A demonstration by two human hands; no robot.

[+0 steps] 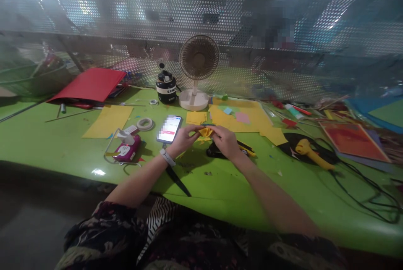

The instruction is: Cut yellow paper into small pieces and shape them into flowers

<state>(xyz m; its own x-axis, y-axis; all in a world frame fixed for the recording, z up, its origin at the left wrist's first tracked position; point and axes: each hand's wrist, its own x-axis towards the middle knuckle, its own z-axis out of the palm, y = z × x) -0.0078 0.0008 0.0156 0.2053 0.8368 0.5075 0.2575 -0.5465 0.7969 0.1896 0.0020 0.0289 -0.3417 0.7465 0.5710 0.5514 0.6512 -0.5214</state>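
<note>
On the green desk (283,203), a roll of tape (145,129) and a lit phone (171,129) lie left of the person's left hand (185,138), which pinches a folded yellow piece (206,132), probably paper. The right hand (225,140) pinches its other side near a black-and-yellow tool (214,151), and a yellow glue gun (315,156) lies farther right.

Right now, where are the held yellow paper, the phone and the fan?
Yellow paper (207,132): head view, on its creased middle.
Phone (172,129): head view, on its screen.
Fan (199,57): head view, on its round grille.
</note>
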